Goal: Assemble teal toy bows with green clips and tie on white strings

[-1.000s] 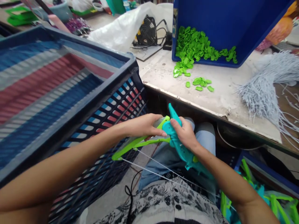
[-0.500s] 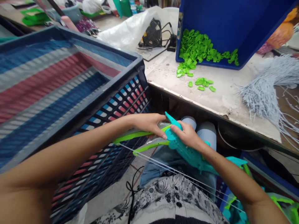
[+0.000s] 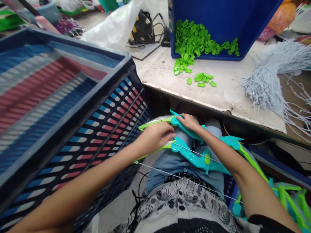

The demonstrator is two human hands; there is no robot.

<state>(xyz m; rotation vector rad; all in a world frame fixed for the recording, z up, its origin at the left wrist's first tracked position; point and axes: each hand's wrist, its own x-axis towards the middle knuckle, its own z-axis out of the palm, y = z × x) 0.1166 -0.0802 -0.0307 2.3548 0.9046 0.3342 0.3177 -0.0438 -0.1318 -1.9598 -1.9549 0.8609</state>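
A toy crossbow (image 3: pixel 198 158) with a teal body, lime green limbs and a white string lies across my lap. My left hand (image 3: pixel 155 137) grips the green limb where it meets the teal body. On the teal front piece, just below the table edge, rests my right hand (image 3: pixel 188 121), holding it. The string runs from the left limb tip across my lap toward the right.
A large dark blue slatted crate (image 3: pixel 73 106) lined with striped sacking stands close on my left. On the worn table (image 3: pixel 225 94) sit a tilted blue bin (image 3: pixel 218 19) spilling small green parts (image 3: pixel 198 43), a grey strand bundle (image 3: pixel 272 81) and a fan (image 3: pixel 143 30). More crossbows (image 3: pixel 289 200) lie lower right.
The crossbow has turned flatter across my lap, its right teal and green limb now showing. My left hand slid down and right along the limb. The view shifted slightly.
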